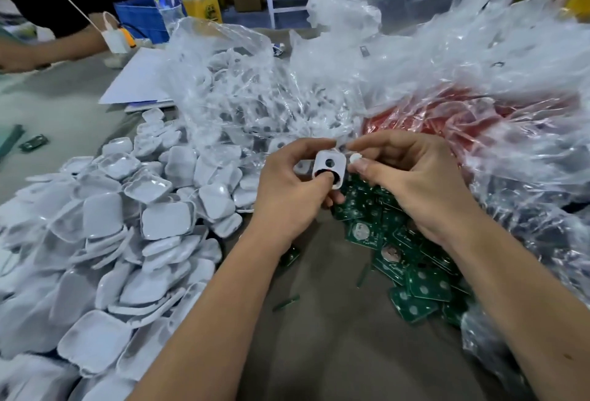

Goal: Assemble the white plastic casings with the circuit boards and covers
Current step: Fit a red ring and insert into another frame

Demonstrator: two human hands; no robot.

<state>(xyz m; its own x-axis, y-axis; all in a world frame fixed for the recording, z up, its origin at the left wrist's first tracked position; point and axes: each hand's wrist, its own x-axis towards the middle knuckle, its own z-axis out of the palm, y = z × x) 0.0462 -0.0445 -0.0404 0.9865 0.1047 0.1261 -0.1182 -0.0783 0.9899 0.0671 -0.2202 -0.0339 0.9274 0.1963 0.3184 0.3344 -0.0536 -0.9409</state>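
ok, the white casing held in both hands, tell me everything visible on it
The white casing is a small rounded-square shell, glossy plastic by the look. Its facing side has a round dark hole near the middle and a larger dark opening at the lower left, with a hint of red at that rim. It is held tilted above the green circuit boards. The left hand grips it, thumb over the lower edge; the right hand pinches a small white piece at its upper right corner.

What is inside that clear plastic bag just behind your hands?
The clear plastic bag holds white casings with dark round holes. The crumpled film hides how many there are and what lies deeper.
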